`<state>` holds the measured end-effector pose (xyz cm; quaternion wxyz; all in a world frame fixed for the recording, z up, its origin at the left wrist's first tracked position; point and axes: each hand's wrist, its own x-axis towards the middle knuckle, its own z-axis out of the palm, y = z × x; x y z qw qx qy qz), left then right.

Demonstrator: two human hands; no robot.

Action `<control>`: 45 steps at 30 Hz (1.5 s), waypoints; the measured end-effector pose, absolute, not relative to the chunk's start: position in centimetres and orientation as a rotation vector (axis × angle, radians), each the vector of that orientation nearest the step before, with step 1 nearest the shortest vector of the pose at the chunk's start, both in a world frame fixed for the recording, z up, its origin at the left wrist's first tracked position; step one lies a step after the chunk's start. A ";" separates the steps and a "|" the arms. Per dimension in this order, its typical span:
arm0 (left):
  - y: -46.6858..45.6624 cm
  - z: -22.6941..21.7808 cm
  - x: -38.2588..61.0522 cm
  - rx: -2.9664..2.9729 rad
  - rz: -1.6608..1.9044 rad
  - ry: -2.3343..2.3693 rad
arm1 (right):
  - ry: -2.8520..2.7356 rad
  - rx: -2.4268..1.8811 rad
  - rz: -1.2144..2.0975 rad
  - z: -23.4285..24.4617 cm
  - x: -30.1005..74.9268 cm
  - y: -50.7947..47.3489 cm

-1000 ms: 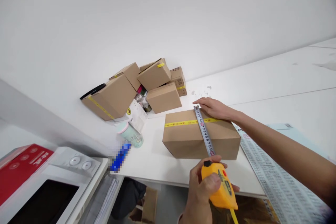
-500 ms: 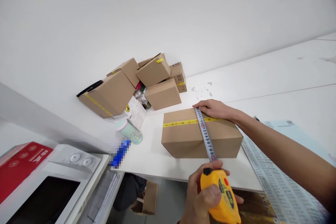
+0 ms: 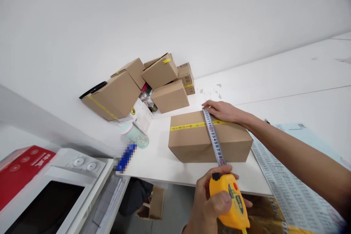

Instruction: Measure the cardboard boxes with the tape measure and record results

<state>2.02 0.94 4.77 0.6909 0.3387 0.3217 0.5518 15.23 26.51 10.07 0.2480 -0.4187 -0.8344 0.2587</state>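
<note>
A brown cardboard box (image 3: 192, 142) with a yellow tape strip lies on the white table (image 3: 287, 80). My left hand (image 3: 205, 204) is closed round a yellow tape measure case (image 3: 231, 201) just in front of the box's near edge. The steel tape blade (image 3: 214, 140) runs from the case across the box top to its far edge. There my right hand (image 3: 223, 111) lies flat with fingers stretched out, pinning the blade's end against the box.
A pile of several cardboard boxes (image 3: 117, 95) leans at the wall behind. A pale green cup (image 3: 135, 135) and a blue object (image 3: 124, 157) lie left of the box. A printed sheet (image 3: 290, 190) lies at right. A white appliance (image 3: 55, 190) and red carton (image 3: 19, 172) sit lower left.
Both hands keep their hold and the blade stays stretched over the box. The view has shifted slightly, and the tape case sits a little lower and closer to me.
</note>
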 end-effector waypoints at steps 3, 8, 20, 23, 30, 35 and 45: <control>0.1 5.7 0.6 0.926 1.334 0.822 | -1.904 -1.135 0.653 10.0 16.8 25.1; 0.6 8.3 -4.2 1.311 1.787 1.266 | -1.837 -1.171 0.638 7.0 20.0 20.3; 8.3 8.8 -10.7 1.503 1.968 1.773 | -1.939 -1.029 0.539 2.6 21.0 11.4; 6.5 7.2 -11.1 1.287 2.105 1.691 | -1.875 -1.061 0.402 0.1 20.6 7.1; 4.7 5.9 -10.9 1.276 1.944 1.845 | -1.867 -1.034 0.105 -5.7 18.5 6.1; 2.5 7.7 -10.2 1.948 1.488 1.739 | -1.614 -1.129 0.364 -1.9 20.3 7.5; 2.4 6.6 -2.3 2.104 0.150 0.923 | -0.889 -1.085 0.869 4.5 27.5 6.2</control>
